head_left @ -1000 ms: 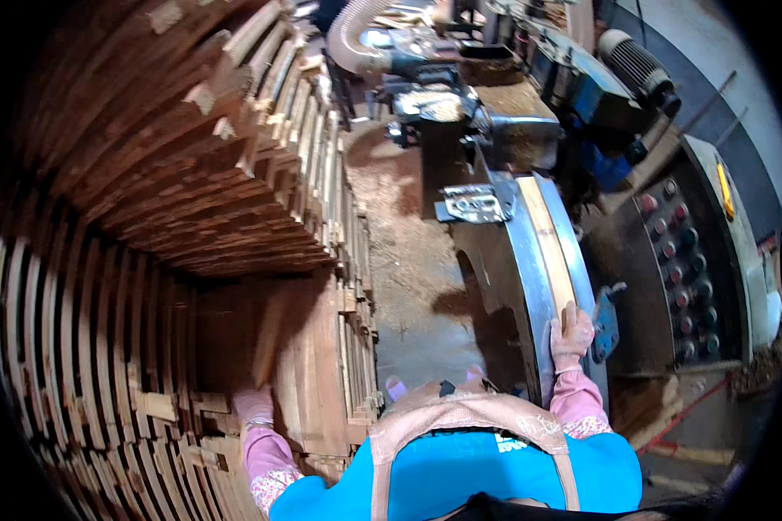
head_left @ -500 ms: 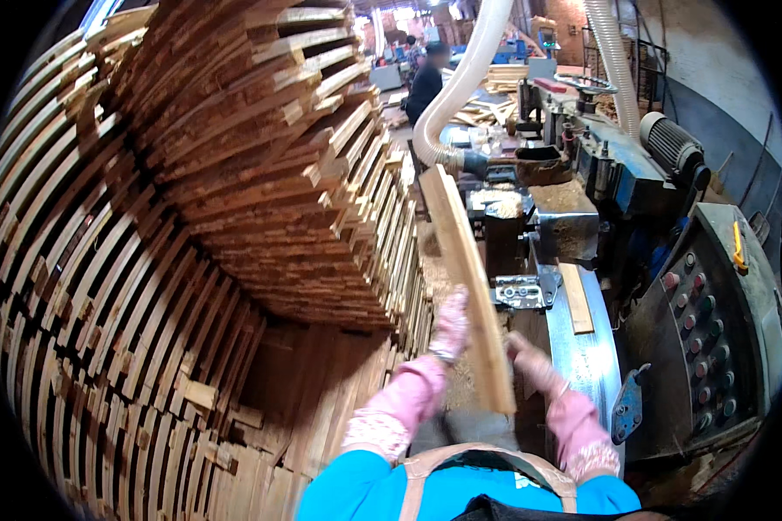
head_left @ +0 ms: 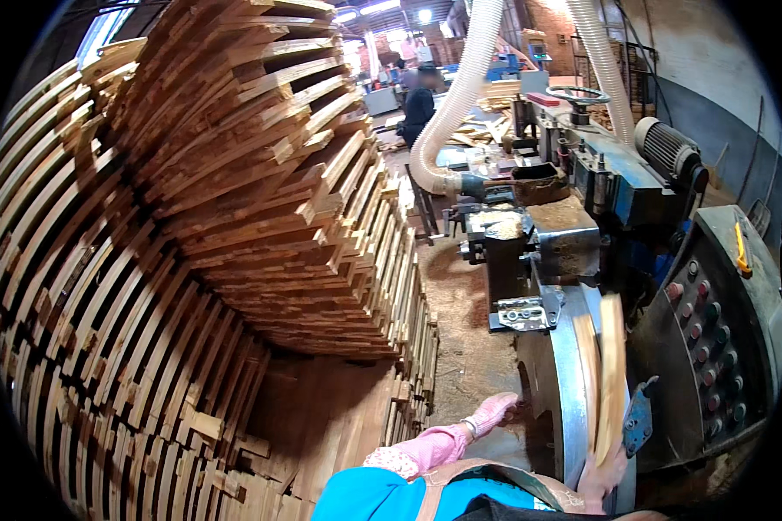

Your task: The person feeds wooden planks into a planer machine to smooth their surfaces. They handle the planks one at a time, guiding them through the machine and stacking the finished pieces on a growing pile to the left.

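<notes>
A wooden plank (head_left: 613, 373) stands tilted over the metal machine bed (head_left: 568, 382) on my right. Its near end meets my right hand (head_left: 601, 479), which is closed around it and smeared by motion. Another strip of wood (head_left: 587, 373) lies lengthwise on the bed, just left of that plank. My left hand (head_left: 495, 412), in a pink glove, reaches out left of the bed with fingers stretched and nothing in them. Beyond the strip is the woodworking machine (head_left: 573, 230), with a metal bracket (head_left: 526, 313) at the bed's left edge.
Tall stacks of planks (head_left: 261, 174) rise on my left. A control panel (head_left: 708, 339) with several buttons stands at the right, with a yellow cutter (head_left: 742, 247) on top. A ribbed hose (head_left: 452, 113) runs down to the machine. Farther back is another person (head_left: 419, 106).
The plank has swung from in front of me to the right, over the bed. My left hand has let go of it and is lower; my right hand now has its near end.
</notes>
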`<action>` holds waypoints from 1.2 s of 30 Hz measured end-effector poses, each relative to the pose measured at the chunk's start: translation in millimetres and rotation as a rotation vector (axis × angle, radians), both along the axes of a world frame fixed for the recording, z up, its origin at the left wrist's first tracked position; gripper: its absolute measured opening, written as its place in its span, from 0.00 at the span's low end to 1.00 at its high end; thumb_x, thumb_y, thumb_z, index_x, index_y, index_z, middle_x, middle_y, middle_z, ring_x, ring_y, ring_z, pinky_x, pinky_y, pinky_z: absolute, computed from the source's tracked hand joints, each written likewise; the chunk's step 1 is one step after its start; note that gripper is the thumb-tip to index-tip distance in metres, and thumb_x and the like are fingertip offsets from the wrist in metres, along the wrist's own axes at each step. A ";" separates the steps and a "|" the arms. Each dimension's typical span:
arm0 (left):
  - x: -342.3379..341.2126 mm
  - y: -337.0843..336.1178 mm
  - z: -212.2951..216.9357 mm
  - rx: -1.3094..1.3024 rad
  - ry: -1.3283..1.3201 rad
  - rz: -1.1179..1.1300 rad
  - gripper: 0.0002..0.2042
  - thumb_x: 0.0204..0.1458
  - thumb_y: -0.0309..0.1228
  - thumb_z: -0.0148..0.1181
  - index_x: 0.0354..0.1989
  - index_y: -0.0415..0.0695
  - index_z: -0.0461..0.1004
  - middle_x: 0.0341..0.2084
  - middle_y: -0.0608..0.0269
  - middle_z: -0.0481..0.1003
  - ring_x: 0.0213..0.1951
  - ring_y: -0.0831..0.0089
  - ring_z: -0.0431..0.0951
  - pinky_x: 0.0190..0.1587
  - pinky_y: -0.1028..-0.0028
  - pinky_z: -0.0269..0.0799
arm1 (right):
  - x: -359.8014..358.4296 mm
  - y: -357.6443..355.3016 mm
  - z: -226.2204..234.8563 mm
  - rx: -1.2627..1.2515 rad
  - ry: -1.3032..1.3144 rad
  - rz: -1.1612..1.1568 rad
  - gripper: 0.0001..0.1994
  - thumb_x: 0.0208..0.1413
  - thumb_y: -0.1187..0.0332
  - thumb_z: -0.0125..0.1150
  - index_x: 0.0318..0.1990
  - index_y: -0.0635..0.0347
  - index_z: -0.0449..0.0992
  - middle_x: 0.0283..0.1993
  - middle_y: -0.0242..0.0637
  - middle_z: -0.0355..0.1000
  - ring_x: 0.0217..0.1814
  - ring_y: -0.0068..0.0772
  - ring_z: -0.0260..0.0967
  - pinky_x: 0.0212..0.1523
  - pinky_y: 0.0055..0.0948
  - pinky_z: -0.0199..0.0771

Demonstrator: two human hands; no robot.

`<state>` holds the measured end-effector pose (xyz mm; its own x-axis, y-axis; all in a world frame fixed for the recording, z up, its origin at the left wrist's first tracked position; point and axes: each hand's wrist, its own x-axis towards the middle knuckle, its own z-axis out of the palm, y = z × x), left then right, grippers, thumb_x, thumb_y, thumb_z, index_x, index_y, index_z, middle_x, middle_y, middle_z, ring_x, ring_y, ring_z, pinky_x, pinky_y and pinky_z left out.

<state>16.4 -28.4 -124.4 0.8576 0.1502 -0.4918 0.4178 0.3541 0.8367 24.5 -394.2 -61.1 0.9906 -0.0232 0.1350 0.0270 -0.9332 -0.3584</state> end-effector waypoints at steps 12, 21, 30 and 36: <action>-16.7 42.6 52.5 0.326 -0.141 0.080 0.27 0.69 0.48 0.59 0.68 0.41 0.72 0.45 0.63 0.80 0.36 0.75 0.77 0.41 0.71 0.76 | 229.2 160.5 -49.4 0.139 -0.244 0.276 0.45 0.53 0.63 0.75 0.78 0.50 0.58 0.72 0.50 0.65 0.71 0.60 0.64 0.71 0.48 0.67; -117.1 81.9 -17.1 0.667 0.117 0.058 0.28 0.68 0.52 0.52 0.58 0.39 0.80 0.51 0.45 0.82 0.52 0.51 0.81 0.57 0.60 0.75 | 1.6 -28.0 -22.2 -0.097 -0.132 0.299 0.29 0.47 0.70 0.72 0.60 0.62 0.73 0.55 0.53 0.70 0.59 0.61 0.68 0.59 0.53 0.70; -128.0 61.9 -7.4 0.734 0.129 0.041 0.35 0.67 0.58 0.54 0.66 0.36 0.74 0.63 0.45 0.77 0.65 0.51 0.76 0.67 0.60 0.70 | 120.0 30.2 -27.4 -0.118 -0.208 0.559 0.15 0.49 0.68 0.69 0.44 0.60 0.76 0.45 0.46 0.72 0.51 0.56 0.69 0.51 0.53 0.70; -136.9 63.9 43.6 0.956 0.111 0.199 0.34 0.67 0.57 0.56 0.66 0.38 0.74 0.62 0.45 0.78 0.65 0.51 0.76 0.68 0.60 0.69 | 220.2 133.0 -32.3 -0.003 -0.279 0.529 0.16 0.53 0.63 0.68 0.48 0.55 0.78 0.45 0.43 0.73 0.52 0.53 0.70 0.53 0.54 0.70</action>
